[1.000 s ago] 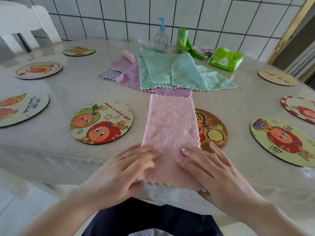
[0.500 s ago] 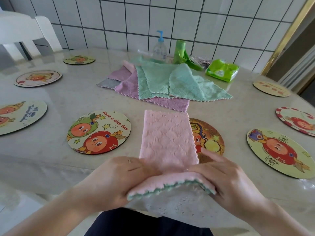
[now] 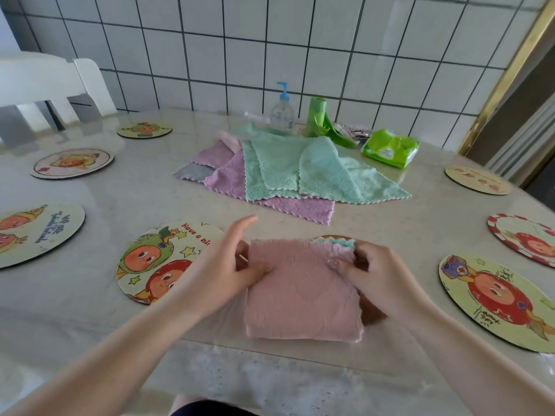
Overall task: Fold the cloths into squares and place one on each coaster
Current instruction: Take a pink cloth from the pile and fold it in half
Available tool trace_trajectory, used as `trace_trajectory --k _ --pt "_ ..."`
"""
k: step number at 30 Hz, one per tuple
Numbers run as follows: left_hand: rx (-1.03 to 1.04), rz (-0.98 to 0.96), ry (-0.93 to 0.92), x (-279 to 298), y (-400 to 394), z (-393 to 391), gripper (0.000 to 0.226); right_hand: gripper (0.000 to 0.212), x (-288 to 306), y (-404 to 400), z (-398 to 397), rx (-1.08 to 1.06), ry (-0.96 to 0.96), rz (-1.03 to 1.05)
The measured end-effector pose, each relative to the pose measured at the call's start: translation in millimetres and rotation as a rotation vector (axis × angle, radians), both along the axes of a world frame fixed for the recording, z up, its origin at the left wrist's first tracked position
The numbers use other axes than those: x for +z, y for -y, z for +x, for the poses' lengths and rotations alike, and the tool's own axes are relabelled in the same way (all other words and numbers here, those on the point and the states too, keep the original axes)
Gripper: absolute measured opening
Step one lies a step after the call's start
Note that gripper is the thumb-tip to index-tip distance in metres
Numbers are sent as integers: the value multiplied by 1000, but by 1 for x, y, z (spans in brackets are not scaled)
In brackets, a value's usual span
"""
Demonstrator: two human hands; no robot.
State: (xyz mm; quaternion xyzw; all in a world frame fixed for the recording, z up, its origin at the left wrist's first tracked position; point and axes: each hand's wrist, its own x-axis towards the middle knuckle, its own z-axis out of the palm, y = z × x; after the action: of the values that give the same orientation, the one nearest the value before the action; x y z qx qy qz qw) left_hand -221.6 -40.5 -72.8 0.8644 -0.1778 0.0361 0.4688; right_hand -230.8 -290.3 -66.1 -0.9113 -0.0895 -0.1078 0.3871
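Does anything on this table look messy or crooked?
Yes. The folded pink cloth sits off-centre, covering only part of the brown coaster. Behind it, the spare cloths lie in a loose, overlapping heap.

- I see a pale marbled table [image 3: 126,319] under everything here.
- Round cartoon coasters lie flat around it: one at my near left [image 3: 156,262], one at my near right [image 3: 498,301], with others [image 3: 72,163] further out along both edges.
- A folded pink cloth [image 3: 300,298] lies at the near edge, partly over a brown coaster [image 3: 372,313].
- A loose pile of cloths [image 3: 288,172] sits mid-table.
- Behind it stand a pump bottle [image 3: 282,111], a green roll [image 3: 315,117] and a green tissue pack [image 3: 389,148].
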Motion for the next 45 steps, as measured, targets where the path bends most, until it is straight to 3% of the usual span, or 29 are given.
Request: trace_trajectory --k 3,7,12,17,22,28,33,38,45 --pt "60 58 -24 -3 1 22 93 43 -3 -1 23 -27 4 -47" --pt "93 134 -63 0 3 32 104 14 -9 -1 40 -33 -56 -89" --pt "105 203 -103 7 7 39 112 42 -10 -1 51 -58 -145 -137" --pt "-7 84 -117 5 -5 30 95 49 -11 0 53 -65 -179 -130" --pt "-167 298 45 4 -15 -4 79 44 -8 -3 52 -47 -202 -152" --pt "-199 381 122 0 -17 -14 54 44 -6 -5 49 -41 -191 -163" --pt "-191 475 84 0 -17 -12 66 42 -6 -5 50 -38 -199 -161" --pt "-238 719 125 6 -23 -9 74 44 -8 -4 53 -42 -194 -144" --pt "-374 791 23 21 -27 -4 79 41 0 -6 50 -38 -238 -145"
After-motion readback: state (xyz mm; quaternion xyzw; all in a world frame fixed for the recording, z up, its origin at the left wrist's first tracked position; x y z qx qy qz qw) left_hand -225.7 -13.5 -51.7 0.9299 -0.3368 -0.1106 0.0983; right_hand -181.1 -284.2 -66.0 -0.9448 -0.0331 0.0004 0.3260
